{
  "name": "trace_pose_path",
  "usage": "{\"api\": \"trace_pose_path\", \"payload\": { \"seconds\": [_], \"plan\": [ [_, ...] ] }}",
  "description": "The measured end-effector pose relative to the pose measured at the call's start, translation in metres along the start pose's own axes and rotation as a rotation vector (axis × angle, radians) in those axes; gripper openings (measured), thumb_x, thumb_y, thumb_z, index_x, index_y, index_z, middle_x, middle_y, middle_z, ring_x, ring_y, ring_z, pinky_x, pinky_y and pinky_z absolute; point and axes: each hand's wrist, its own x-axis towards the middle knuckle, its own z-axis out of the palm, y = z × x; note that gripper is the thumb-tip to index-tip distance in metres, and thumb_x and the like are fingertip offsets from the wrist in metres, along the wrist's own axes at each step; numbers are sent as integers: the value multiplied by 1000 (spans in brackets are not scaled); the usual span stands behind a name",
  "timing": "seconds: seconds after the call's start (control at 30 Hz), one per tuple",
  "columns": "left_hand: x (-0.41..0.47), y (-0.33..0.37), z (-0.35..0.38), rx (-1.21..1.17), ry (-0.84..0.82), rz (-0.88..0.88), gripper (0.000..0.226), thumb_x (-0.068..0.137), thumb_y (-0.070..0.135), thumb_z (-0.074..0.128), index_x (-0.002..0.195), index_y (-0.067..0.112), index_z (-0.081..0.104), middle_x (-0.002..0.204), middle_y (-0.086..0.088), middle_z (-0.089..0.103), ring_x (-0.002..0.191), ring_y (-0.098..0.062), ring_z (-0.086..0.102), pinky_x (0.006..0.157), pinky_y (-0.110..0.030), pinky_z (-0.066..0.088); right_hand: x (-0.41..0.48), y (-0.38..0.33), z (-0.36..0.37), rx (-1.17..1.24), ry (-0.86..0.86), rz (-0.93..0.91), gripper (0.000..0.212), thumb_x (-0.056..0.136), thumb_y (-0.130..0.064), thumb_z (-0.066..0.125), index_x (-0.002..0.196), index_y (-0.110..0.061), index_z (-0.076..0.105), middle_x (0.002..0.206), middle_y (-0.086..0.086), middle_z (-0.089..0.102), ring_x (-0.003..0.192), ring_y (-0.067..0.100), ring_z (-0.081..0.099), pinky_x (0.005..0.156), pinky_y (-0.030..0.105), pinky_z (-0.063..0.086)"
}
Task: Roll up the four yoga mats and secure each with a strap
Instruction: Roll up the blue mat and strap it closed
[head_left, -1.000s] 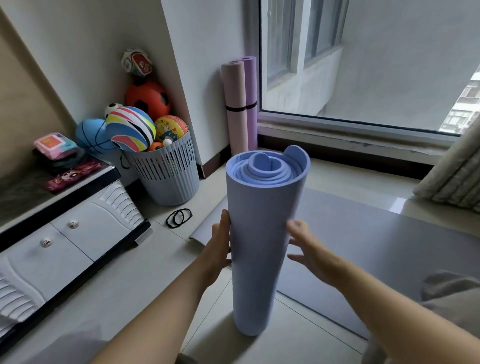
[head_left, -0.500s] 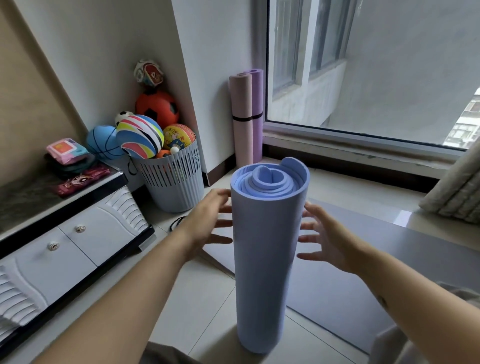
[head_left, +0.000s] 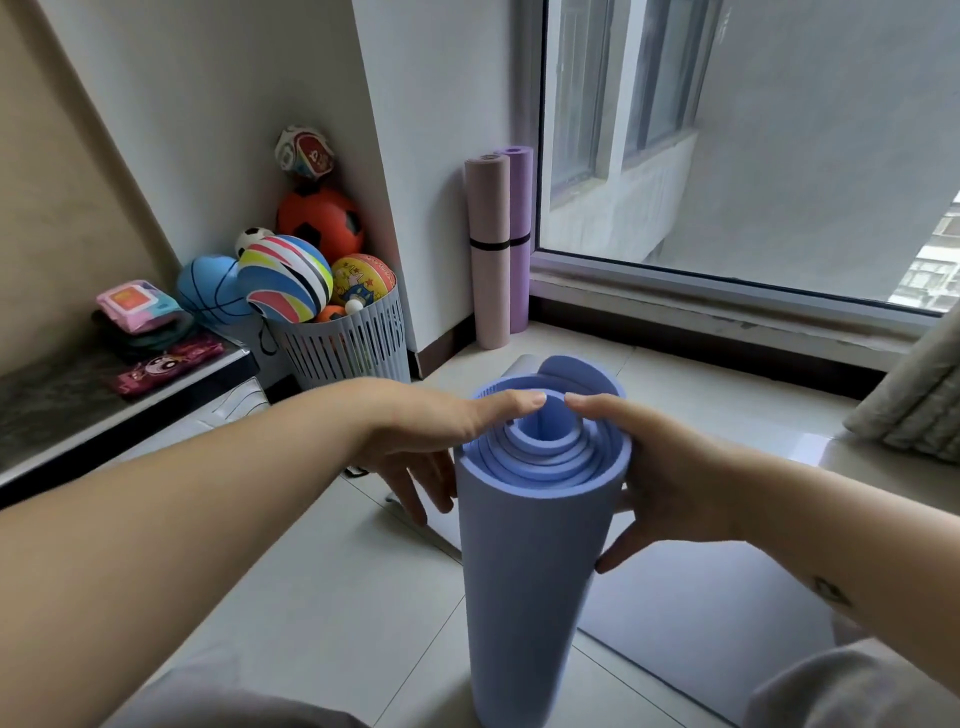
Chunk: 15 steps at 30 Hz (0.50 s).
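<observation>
The blue rolled mat (head_left: 524, 571) runs off the lower edge, its foot unseen, and hides part of the grey mat (head_left: 675, 623) behind it.

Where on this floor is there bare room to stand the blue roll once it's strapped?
Bare tile lies left of the blue rolled mat, between it and the white cabinet. A narrower strip runs between the flat grey mat and the window ledge, beside the pink rolled mat. The corner around the ball basket is crowded.

Right forearm (head_left: 769, 525): small dark mark (head_left: 832, 592), well behind my right grip (head_left: 670, 483).
Clothing (head_left: 841, 686): grey fabric, further behind that grip, nearest me.
</observation>
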Motion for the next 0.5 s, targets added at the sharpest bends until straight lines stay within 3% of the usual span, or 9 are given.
{"api": "trace_pose_path", "payload": {
  "seconds": [0.13, 0.23, 0.5],
  "plan": [
    [6, -11, 5, -19, 31, 36, 101, 52, 86, 37, 132, 27, 53, 120, -8, 64, 105, -27, 64, 80, -37, 58, 5, 5, 0, 6, -33, 13, 69, 58, -56, 77, 119, -26, 63, 122, 11, 63, 112, 36, 60, 83, 66, 50],
    [10, -19, 5, -65, 81, 44, 101, 50, 88, 40, 130, 27, 54, 116, -7, 66, 100, -27, 67, 80, -37, 59, 13, 7, 4, 19, -53, 30, 69, 58, -58, 77, 119, -28, 63, 124, 9, 63, 113, 35, 59, 83, 66, 50],
    [19, -40, 9, -312, 96, 86, 78, 58, 90, 47, 109, 34, 64, 101, -10, 73, 92, -32, 70, 81, -44, 58, 30, 13, 9, 103, -94, 53, 118, 30, -70, 85, 136, -34, 47, 144, 4, 44, 131, 36, 41, 88, 71, 43]
  ]
}}
